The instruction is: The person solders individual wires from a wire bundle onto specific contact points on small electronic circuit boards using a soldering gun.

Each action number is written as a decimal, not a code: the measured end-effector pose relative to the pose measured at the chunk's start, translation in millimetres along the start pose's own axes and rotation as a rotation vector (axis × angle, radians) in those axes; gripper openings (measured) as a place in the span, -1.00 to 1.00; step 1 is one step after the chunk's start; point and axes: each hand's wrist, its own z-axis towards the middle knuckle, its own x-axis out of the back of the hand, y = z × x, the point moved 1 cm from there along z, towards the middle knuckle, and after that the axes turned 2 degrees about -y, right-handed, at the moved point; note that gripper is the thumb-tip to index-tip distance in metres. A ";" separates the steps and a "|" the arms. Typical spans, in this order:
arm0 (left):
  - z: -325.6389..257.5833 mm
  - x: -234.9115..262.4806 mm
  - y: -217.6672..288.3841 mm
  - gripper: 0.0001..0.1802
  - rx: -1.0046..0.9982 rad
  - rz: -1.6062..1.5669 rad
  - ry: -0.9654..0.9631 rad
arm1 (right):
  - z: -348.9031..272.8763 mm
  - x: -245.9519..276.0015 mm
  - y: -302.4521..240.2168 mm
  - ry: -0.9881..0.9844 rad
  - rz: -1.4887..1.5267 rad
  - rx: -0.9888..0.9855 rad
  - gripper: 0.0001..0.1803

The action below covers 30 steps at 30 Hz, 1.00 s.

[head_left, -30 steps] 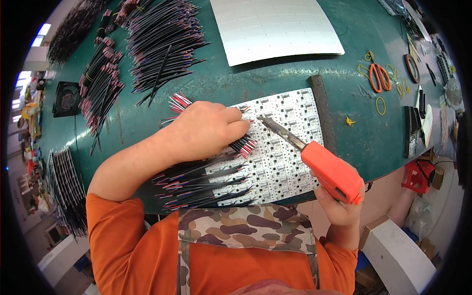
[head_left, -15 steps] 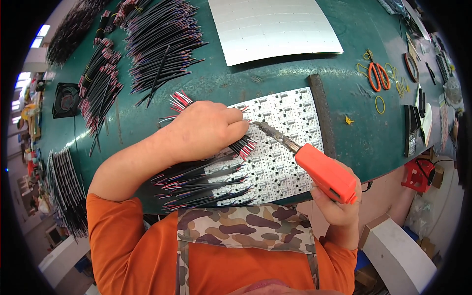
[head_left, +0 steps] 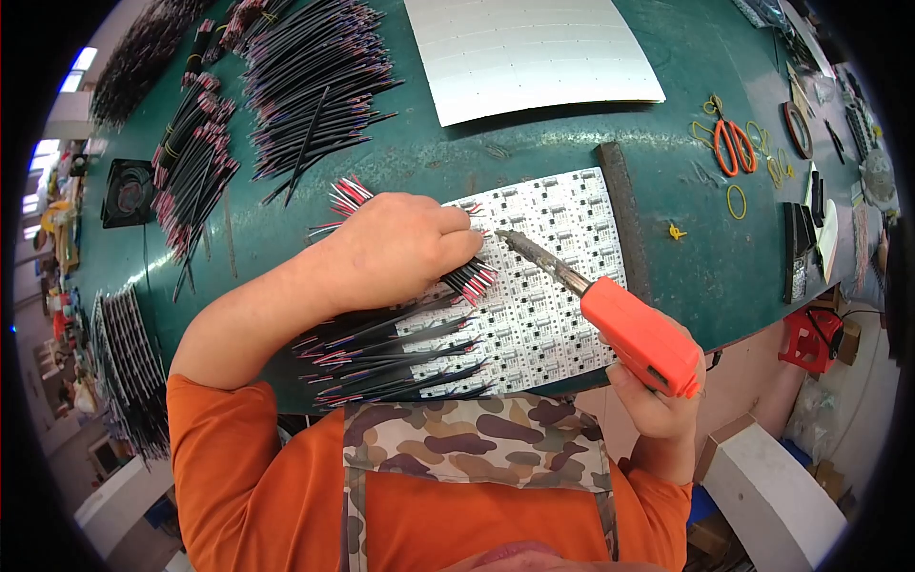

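A white circuit board panel [head_left: 562, 238] with rows of small black parts lies on the green bench in front of me. My left hand [head_left: 410, 246] is closed round a bundle of short black cables [head_left: 471, 283], their stripped red, white and black ends poking out on both sides, over the panel's left part. In my right hand [head_left: 658, 391] is a red-handled soldering iron [head_left: 639, 334]. Its dark tip is over the panel, just right of my left fingertips and apart from them. Several black cables [head_left: 400, 357] fan across the panel's near left corner.
A dark bar [head_left: 624, 224] runs along the panel's right edge. Farther back lie a large white sheet [head_left: 534, 57] and heaps of black cables [head_left: 319, 86]. To the right are orange-handled scissors [head_left: 734, 148] and yellow bands [head_left: 737, 202]. A small black fan [head_left: 128, 194] stands at left.
The soldering iron has drawn back slightly to the right, its tip now farther from my left fingertips. My left hand and its cable bundle have hardly moved.
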 end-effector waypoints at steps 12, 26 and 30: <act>4.4 4.5 -4.6 -0.58 -0.019 -0.066 -0.043 | -2.4 -6.0 1.7 0.018 0.068 -0.071 -0.49; 6.0 3.6 -2.1 -0.63 -0.008 -0.030 -0.071 | -2.1 -2.3 -2.7 -0.016 0.034 -0.096 -0.49; 4.4 5.7 0.0 -0.63 0.004 -0.034 -0.084 | -16.4 3.0 -1.2 0.051 -0.004 -0.108 -0.48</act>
